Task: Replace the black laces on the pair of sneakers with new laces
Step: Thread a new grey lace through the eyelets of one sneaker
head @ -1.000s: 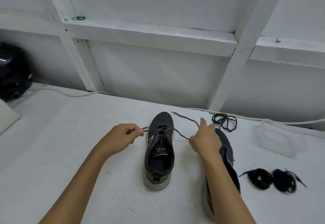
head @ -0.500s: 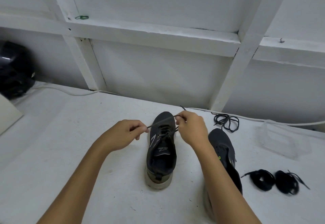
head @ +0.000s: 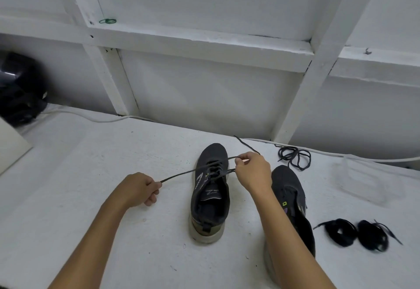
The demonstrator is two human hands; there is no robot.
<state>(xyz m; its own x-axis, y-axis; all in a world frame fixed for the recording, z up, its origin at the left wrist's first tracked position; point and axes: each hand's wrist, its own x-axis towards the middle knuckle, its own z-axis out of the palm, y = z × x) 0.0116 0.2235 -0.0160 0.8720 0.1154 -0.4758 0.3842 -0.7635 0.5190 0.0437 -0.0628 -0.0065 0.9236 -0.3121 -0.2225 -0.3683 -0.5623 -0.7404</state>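
Two sneakers (head: 210,188), two coiled laces (head: 356,235), two hands (head: 253,171) pinching one lace (head: 193,170).

Matt dark knit-cloth sneaker (head: 210,188) with rubbery pale sole, on rough, speckled white-painted tabletop (head: 91,175).

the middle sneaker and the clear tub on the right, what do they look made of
Middle sneaker: dark upper looks like matte knit fabric, no shine; pale sole looks like rubber or foam. Clear tub: likely thin plastic, since the white surface shows through its glossy walls.
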